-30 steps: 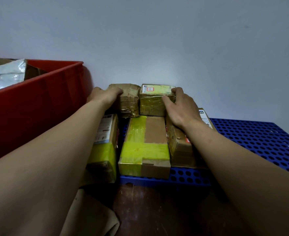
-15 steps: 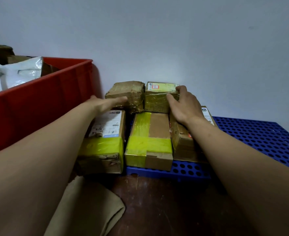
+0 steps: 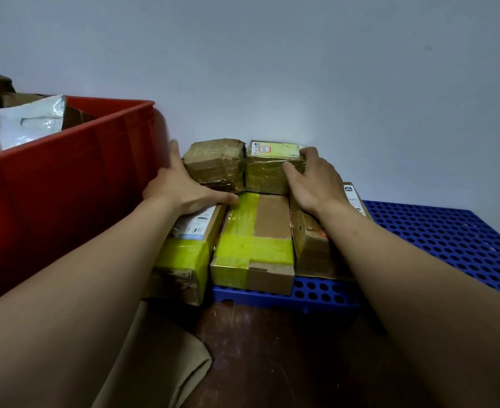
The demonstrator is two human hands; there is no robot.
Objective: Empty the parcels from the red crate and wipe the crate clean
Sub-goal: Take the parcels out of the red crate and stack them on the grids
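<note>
The red crate stands at the left with a white plastic bag and brown parcels inside. Several taped cardboard parcels lie on a blue perforated pallet by the wall. My right hand grips the back-row parcel with yellow tape and a white label. My left hand is spread with straight fingers beside the crumpled brown parcel, its thumb lying over the front-left parcel. A parcel with crossed yellow tape lies between my forearms.
A beige cloth lies on the dark brown floor in front of the crate. A pale wall closes off the back. The right part of the pallet is bare.
My left hand has let go of the crumpled brown parcel and drawn back toward the crate with fingers spread. My right hand stays on the labelled parcel. The view has shifted left.
</note>
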